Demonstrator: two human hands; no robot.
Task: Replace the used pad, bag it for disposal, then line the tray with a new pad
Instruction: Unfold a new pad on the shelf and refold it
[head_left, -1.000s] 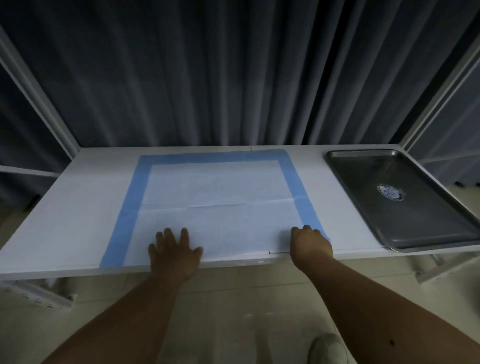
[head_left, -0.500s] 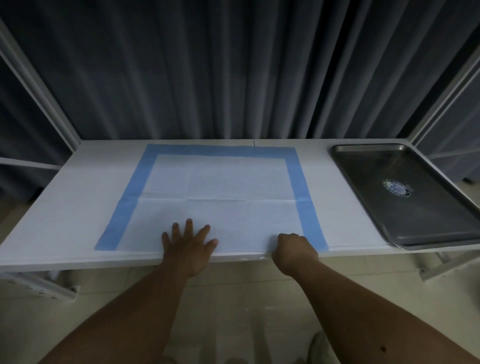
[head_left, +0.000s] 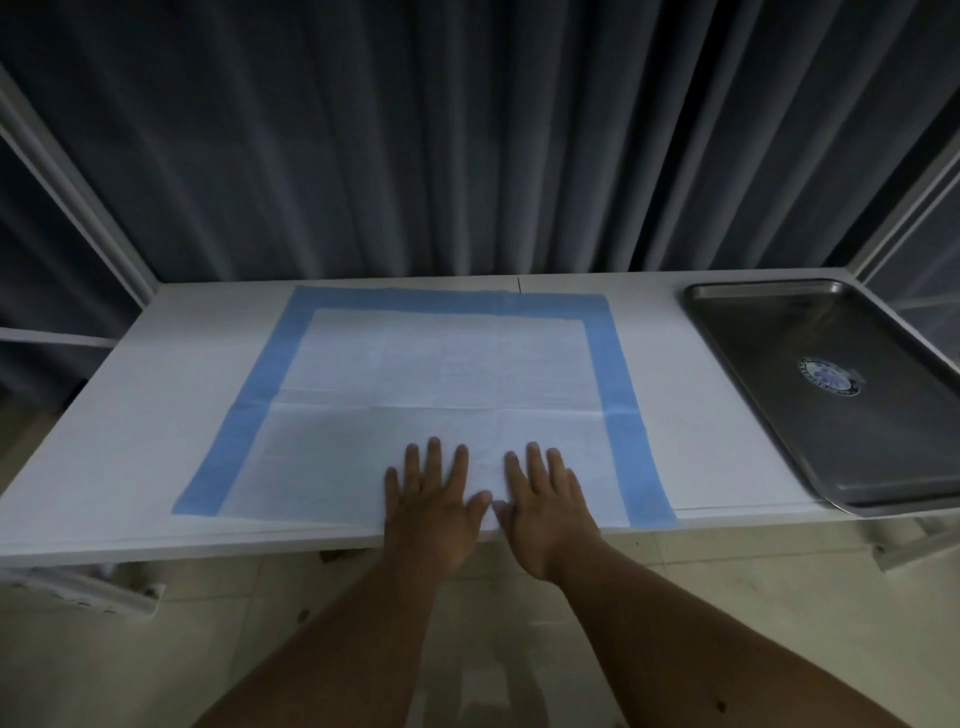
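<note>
Left hand (head_left: 428, 506) lying flat, palm down, fingers straight and a little spread, pressing on the near middle of the pad (head_left: 436, 374) and gripping nothing. Right hand (head_left: 543, 506) lying just beside it in the same way, fingers extended, holding nothing; the two thumbs nearly touching at the pad's near edge.

Pad spreading open and flat on the white table (head_left: 130, 415), white centre with a blue border down the left, far and right sides. Its near edge sitting along the table's front edge, far edge close to the dark curtain (head_left: 467, 130). Fold creases crossing it side to side and front to back. It looks roughly square, so no long axis can be told; sides running square with the table edges.

Metal tray (head_left: 753, 374) sitting on the right end of the table, apart from the pad, long axis running near to far. Holding only a round printed label (head_left: 828, 376) on its floor, lettering too small to read
</note>
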